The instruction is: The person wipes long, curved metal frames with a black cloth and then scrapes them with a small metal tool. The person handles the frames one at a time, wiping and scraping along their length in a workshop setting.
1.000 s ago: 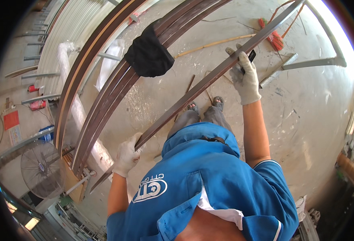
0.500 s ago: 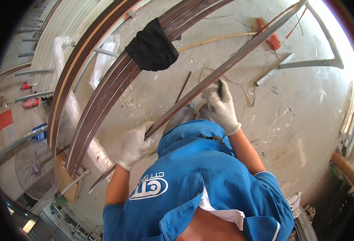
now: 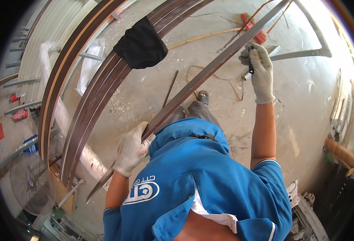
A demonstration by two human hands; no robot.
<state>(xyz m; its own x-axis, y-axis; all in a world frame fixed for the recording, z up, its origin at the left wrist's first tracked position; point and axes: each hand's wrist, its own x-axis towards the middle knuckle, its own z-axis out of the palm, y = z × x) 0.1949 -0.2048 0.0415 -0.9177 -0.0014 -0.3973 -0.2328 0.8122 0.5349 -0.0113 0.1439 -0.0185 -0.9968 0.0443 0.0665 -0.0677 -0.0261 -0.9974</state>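
left hand (image 3: 130, 152) fingers clasped round brown strip (image 3: 205, 78); right hand (image 3: 261, 76) fingers pinching black tool (image 3: 251, 60). long strip could twist, being held one-handed.

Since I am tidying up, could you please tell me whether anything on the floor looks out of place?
Yes: a loose brown strip and a thin bent strip lie on the floor near the person's foot, looking like stray offcuts.

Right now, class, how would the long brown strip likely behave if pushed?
The long brown strip is probably stiff, running nearly straight well beyond the left hand. Its flat face suggests sliding rather than rolling. Being so long and narrow, it might swing.
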